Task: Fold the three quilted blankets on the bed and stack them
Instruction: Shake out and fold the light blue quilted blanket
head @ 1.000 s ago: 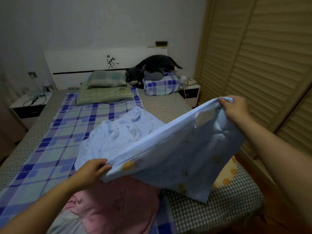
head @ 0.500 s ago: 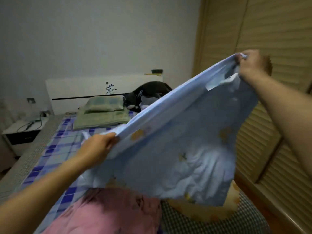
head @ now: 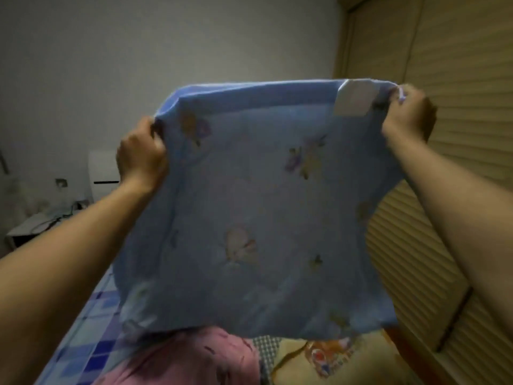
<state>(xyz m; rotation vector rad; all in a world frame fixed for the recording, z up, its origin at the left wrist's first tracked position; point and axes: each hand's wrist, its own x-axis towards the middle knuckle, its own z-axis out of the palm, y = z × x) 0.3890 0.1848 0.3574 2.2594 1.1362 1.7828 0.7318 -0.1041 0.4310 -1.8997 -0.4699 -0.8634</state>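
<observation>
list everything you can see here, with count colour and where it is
blue blanket: 1, light blue with faint prints and a white label at its top right, held up spread in the middle
pink blanket: 1, pink, on the bed below the blue one
yellow blanket: 1, yellow with a cartoon print, bottom right on the bed
bed sheet: 1, blue and white check, bottom left
nightstand: 1, white, far left
wardrobe doors: tan slatted, right
left hand: grips the blanket's top left corner
right hand: grips the top right corner
</observation>
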